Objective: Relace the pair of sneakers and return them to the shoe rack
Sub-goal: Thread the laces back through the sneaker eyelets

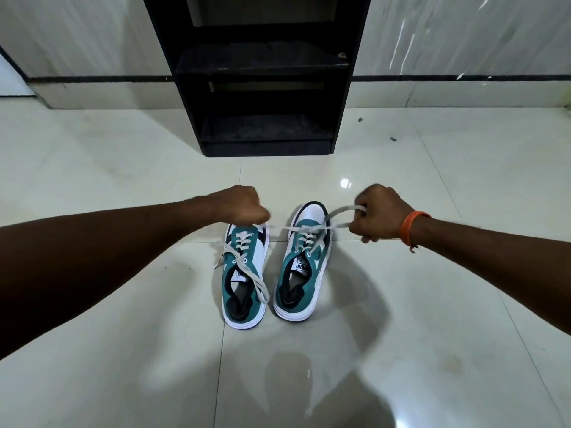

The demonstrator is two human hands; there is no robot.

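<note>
Head view looks down on a glossy white tiled floor (401, 319) where two teal and white sneakers stand side by side, toes pointing away toward a black shoe rack (262, 72) that stands against the marble-look wall. Both arms reach out over the pair. The left hand (244, 205) is clenched into a fist just above the toe of the left sneaker (247, 273), pinching one end of a pale grey lace (309, 227) that runs taut across to the right sneaker (304, 270). The right hand (378, 213) is closed on the other end of that lace, which loops up from the upper eyelets and around its fingers, just beside the shoe's toe on the right. An orange band (409, 227) sits on the right wrist. The right sneaker's lace crosses through several eyelet rows near the toe, while the rows nearer the tongue look bare. The left sneaker is laced along its length, and its loose ends trail over the tongue and collar, one tip hanging off toward the floor on the left. The rack's lower shelves (262, 128) are dark and dusty, well apart from the shoes. Soft shadows of the arms fall on the tiles nearest the viewer.
</note>
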